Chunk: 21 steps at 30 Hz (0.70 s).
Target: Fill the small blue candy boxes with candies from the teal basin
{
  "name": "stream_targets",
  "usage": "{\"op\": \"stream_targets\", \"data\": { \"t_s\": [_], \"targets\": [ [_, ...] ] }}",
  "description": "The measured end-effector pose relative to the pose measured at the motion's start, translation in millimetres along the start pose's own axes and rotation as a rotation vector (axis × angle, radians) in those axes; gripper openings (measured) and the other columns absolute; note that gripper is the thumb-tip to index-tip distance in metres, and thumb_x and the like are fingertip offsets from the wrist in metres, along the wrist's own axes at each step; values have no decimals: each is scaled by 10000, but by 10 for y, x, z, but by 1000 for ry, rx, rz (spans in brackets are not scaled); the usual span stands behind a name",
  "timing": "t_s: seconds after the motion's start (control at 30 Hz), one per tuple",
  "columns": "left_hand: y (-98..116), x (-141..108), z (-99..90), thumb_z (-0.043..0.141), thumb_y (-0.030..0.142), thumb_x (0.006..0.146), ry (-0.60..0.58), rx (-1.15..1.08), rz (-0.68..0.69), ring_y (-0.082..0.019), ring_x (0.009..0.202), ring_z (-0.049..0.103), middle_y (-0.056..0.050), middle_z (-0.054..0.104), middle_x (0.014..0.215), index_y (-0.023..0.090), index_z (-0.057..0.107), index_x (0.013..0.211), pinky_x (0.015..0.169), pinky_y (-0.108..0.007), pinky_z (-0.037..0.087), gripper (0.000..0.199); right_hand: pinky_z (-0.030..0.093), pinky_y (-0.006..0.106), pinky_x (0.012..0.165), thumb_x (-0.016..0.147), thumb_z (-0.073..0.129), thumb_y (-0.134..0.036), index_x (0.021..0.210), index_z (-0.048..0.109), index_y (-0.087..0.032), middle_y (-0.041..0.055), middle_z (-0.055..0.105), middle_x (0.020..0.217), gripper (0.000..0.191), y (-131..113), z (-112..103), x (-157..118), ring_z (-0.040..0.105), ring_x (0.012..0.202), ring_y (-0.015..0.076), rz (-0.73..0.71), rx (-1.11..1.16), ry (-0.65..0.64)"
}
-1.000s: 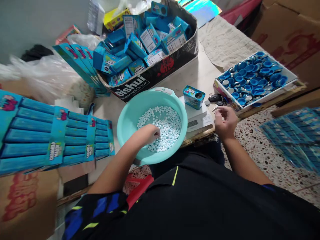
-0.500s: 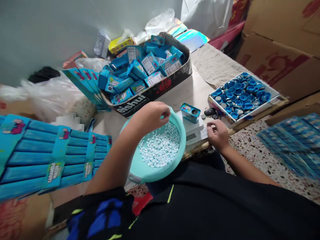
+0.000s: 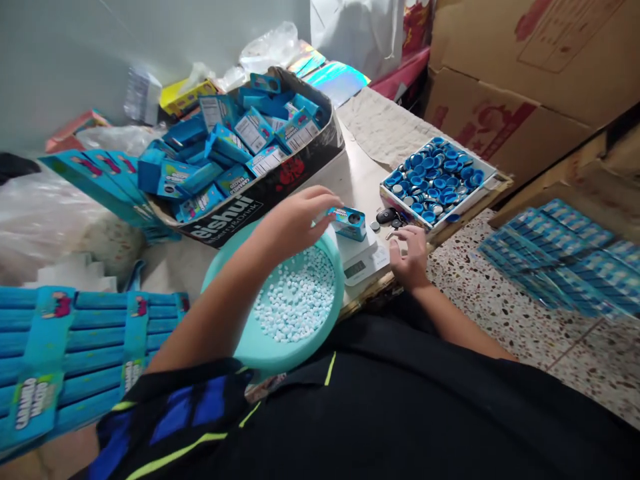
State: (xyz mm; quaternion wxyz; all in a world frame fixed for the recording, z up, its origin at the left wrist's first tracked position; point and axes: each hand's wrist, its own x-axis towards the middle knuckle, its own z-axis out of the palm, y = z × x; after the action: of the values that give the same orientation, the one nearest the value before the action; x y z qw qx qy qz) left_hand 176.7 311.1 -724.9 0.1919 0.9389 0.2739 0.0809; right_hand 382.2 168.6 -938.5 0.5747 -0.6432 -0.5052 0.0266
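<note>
My left hand (image 3: 303,217) reaches over a turquoise bowl (image 3: 336,283) of small white and pale blue candies (image 3: 295,300). Its fingers are stretched out, with the thumb apart, at the left end of a small blue candy box (image 3: 353,225); whether they touch it I cannot tell. The box lies on a white digital scale (image 3: 373,265) and has a round dark hole in its upper face. My right hand (image 3: 411,257) is beside the scale's right edge, fingers curled together; anything between them is hidden. Close by are a silver cap (image 3: 375,227) and a black key fob (image 3: 387,215).
A white tray (image 3: 493,179) of blue caps stands at the table's right edge. Behind the bowl, a black carton (image 3: 273,200) holds many blue boxes. Packed blue boxes (image 3: 95,340) are at the left, with wrapped packs (image 3: 560,257) low on the right near brown cartons (image 3: 490,113).
My left hand has moved from above the candies to the blue box, its fingers opening out. My right hand stays by the scale. The view has turned slightly right.
</note>
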Motion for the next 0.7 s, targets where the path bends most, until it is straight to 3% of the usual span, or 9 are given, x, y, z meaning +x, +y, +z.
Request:
{"op": "stream_targets", "data": {
  "t_s": [0.07, 0.13, 0.2, 0.27, 0.37, 0.43, 0.7],
  "targets": [
    [-90, -354, -58, 483, 320, 1028, 133, 18, -131, -237, 1214, 677, -83, 719, 1278, 218, 740, 1186, 1119, -403, 517, 318, 584, 533, 955, 935, 584, -248, 1079, 674, -214, 134, 641, 1101, 174, -4, -17, 10, 633, 1084, 292, -23, -2, -29],
    [-233, -719, -37, 446, 342, 1029, 171, 17, -297, -247, 1155, 694, -85, 747, 1210, 225, 739, 1141, 1075, -411, 538, 335, 579, 539, 972, 934, 593, -242, 1080, 673, -222, 128, 646, 1101, 167, -16, -26, 24, 640, 1083, 290, -38, -5, -63],
    [-403, -1023, 72, 472, 392, 998, 74, -38, -453, -263, 1104, 709, -93, 760, 1172, 218, 728, 1142, 1019, -419, 556, 341, 579, 536, 972, 938, 599, -229, 1091, 672, -228, 123, 649, 1101, 170, -29, -27, 39, 646, 1079, 288, -62, -11, -94],
    [-557, -1206, 242, 537, 452, 936, -114, -118, -569, -287, 1093, 713, -107, 761, 1171, 205, 724, 1136, 990, -429, 557, 369, 580, 528, 962, 947, 599, -217, 1100, 670, -226, 124, 651, 1104, 169, -36, -20, 53, 649, 1072, 284, -95, -18, -109],
    [-675, -1249, 489, 611, 510, 851, -405, -198, -674, -306, 1046, 717, -109, 765, 1129, 209, 740, 1069, 911, -410, 555, 393, 581, 519, 951, 958, 593, -211, 1099, 664, -224, 122, 651, 1097, 158, -34, -6, 68, 653, 1063, 279, -121, -36, -125],
    [-683, -1194, 586, 649, 508, 817, -507, -217, -681, -298, 996, 716, -94, 765, 1086, 221, 741, 1045, 836, -373, 539, 378, 581, 523, 947, 956, 591, -218, 1089, 661, -229, 118, 653, 1086, 150, -30, 2, 74, 651, 1058, 282, -109, -59, -148],
    [-611, -1156, 650, 664, 336, 779, -596, -194, -622, -240, 757, 660, -40, 731, 861, 235, 659, 866, 639, -325, 410, 134, 592, 488, 868, 948, 587, -210, 1047, 653, -243, 96, 655, 1029, 123, -87, 16, 51, 642, 1012, 270, -53, -96, -112]
  ]
}}
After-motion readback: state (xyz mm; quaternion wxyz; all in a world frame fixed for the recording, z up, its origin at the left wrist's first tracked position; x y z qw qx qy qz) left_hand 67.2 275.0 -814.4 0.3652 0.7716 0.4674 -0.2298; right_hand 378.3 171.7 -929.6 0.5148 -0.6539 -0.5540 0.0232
